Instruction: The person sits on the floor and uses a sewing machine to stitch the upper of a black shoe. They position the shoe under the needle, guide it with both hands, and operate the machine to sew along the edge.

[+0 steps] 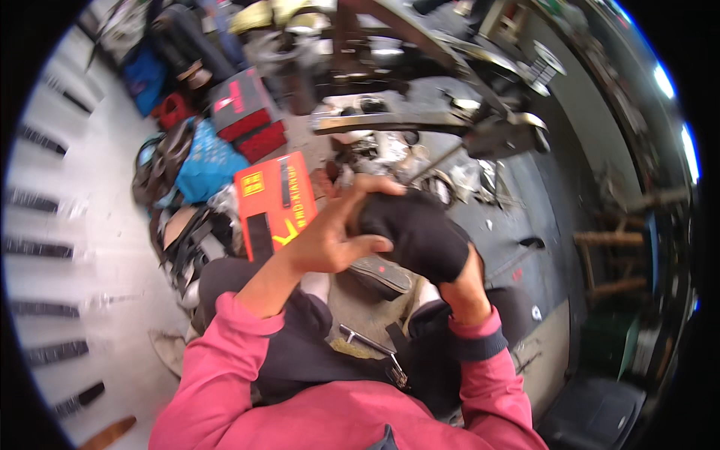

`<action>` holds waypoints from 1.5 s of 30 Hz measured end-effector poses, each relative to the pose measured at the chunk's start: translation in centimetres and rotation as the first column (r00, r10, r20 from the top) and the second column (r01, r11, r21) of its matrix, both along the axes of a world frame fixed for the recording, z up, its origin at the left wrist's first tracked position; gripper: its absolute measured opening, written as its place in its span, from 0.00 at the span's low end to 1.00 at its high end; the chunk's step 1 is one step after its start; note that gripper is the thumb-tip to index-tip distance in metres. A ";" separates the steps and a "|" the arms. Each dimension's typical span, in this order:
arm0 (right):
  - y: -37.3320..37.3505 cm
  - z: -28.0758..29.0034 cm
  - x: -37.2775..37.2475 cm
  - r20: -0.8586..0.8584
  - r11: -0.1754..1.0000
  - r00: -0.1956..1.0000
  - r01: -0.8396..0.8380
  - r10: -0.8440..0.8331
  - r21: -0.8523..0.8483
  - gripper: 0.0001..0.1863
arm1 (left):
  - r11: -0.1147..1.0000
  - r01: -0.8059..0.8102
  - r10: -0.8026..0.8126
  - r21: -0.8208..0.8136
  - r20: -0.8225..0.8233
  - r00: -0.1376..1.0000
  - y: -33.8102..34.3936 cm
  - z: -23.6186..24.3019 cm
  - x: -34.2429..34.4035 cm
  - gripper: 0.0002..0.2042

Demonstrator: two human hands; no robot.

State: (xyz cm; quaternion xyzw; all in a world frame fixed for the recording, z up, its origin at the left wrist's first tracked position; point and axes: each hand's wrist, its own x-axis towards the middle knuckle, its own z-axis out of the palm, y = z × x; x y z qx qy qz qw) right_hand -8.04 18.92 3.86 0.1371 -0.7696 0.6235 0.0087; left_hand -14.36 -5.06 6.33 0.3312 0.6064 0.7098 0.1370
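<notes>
My left hand (334,240), its thumb and fingers curved, grips the near-left side of a black, soft-looking item (405,232), perhaps a shoe upper. My right hand is inside or behind that item, its fingers hidden; only the wrist (465,289) shows. Just beyond them rises a dark metal stand (502,139) with a thin rod, blurred. Below my hands lies a dark sole-like object (379,277). A T-shaped metal tool (367,337) is low between my legs.
An orange box (266,195), blue bag (210,161) and red-and-grey boxes (247,112) lie ahead-left. Scattered parts (390,150) cover the floor ahead. Dark strips (34,247) line a white surface at left. At right stand a wooden stool (607,240) and dark bin (592,412).
</notes>
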 end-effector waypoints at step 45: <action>0.6 1.0 2.6 0.185 0.292 0.856 0.042 0.483 -0.955 0.39 | 0.974 -0.143 0.143 -0.177 -0.015 0.990 1.6 -1.3 1.2 0.37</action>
